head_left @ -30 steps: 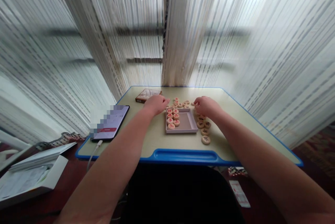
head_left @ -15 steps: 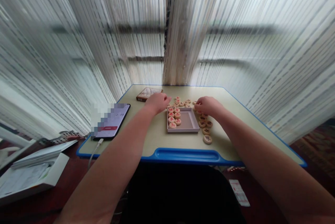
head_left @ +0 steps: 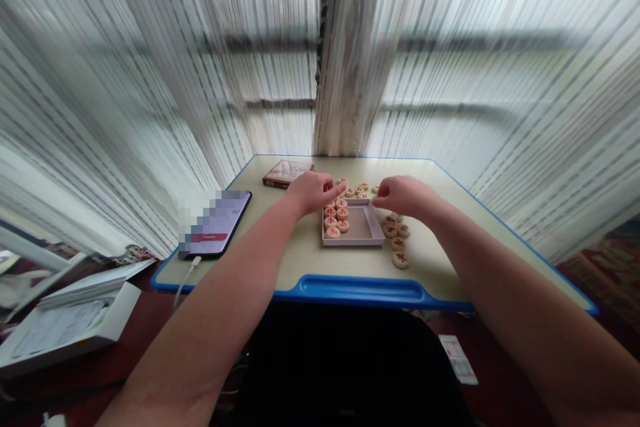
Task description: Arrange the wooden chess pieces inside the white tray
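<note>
A shallow open white box stands mid-table, with several round wooden Chinese chess pieces marked in red filling its left side. My left hand is over the box's far left corner. Its fingers curl towards loose pieces behind the box, and what lies between the fingertips is hidden. By the far right corner of the box, my right hand has thumb and fingers pinched together; I cannot make out anything in them. Dark-marked pieces lie right of the box, partly under my right hand. More loose pieces lie behind it.
On the table's left lies a phone with a white cable plugged in. A flat brown-edged box rests at the back left. A blue trough runs along the front edge. Striped curtains hang behind the table.
My left hand has moved right, over the pieces at the box's far left corner. My right hand stays near the far right corner. The view has shifted slightly.
</note>
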{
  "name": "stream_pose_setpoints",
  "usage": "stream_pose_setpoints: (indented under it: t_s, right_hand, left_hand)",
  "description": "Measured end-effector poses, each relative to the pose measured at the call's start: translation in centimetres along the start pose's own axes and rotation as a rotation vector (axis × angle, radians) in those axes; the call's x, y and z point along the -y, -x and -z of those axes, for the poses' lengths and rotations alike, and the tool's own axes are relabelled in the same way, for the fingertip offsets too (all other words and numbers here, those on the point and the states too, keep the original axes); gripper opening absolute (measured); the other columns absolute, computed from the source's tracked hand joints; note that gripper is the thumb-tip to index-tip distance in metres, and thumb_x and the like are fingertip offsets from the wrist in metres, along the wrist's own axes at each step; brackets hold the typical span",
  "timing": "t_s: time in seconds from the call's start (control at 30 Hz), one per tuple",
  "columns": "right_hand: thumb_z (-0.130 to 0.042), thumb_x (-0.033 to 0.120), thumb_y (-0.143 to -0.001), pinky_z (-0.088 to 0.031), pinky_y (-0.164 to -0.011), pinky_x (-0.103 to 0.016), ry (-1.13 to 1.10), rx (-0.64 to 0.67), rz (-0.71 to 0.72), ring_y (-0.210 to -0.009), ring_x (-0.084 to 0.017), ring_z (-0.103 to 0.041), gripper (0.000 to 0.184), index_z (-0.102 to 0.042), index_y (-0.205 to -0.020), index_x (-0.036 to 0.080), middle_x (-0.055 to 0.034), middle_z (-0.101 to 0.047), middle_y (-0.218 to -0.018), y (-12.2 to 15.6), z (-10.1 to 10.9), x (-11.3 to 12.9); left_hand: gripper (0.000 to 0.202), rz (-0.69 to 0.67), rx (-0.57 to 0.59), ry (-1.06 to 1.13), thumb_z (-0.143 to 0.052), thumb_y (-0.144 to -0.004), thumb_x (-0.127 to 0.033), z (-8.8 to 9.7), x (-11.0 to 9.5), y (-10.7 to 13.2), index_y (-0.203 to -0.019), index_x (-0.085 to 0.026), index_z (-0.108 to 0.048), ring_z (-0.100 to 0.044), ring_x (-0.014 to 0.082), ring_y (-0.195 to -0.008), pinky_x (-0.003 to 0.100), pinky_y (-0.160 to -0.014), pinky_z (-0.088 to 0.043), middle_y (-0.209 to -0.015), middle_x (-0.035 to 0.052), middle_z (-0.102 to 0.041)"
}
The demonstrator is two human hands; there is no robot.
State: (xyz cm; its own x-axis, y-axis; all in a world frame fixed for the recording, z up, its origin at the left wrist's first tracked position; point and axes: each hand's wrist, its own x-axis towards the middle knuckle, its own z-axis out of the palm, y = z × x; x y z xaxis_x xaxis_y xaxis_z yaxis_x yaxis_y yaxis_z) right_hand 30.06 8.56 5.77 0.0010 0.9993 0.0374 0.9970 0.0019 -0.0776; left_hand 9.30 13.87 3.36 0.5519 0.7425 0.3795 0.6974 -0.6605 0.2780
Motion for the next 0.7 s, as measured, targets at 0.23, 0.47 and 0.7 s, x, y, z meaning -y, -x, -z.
stream_pose_setpoints:
  t_s: [0.23,0.47,0.7]
  right_hand:
    - [-0.058,0.024,-0.072,-0.042,-0.072,-0.025,-0.292,-0.127,0.634,-0.074,-0.014,-0.056,0.012,-0.064,-0.081,0.019,-0.0025,-0.065,-0.083,1.5,-1.1,2.4]
    - [-0.059,0.021,-0.07,-0.041,-0.068,-0.026,-0.215,-0.154,0.746,-0.073,-0.015,-0.054,0.011,-0.065,-0.079,0.018,-0.0053,-0.062,-0.084,1.9,-2.0,3.1]
    - [-0.057,0.023,-0.074,-0.04,-0.064,-0.024,-0.183,-0.156,0.75,-0.072,-0.013,-0.054,0.01,-0.065,-0.072,0.018,-0.0054,-0.062,-0.084,2.2,-2.6,3.4]
  left_hand:
    - [0.053,0.017,0.023,-0.077,-0.034,-0.085,-0.055,0.1,-0.1,0.0,-0.071,-0.016,-0.066,-0.054,0.0158,-0.063,0.028,-0.057,-0.032,-0.066,0.0063,-0.064]
    - [0.055,0.027,0.028,-0.097,-0.033,-0.084,-0.056,0.1,-0.1,-0.1,-0.071,-0.015,-0.067,-0.055,0.0171,-0.064,0.028,-0.058,-0.033,-0.067,0.0081,-0.065]
    - [0.056,0.025,0.037,-0.095,-0.033,-0.084,-0.057,0.1,-0.3,-0.1,-0.067,-0.015,-0.067,-0.054,0.0162,-0.062,0.029,-0.057,-0.03,-0.065,0.008,-0.064]
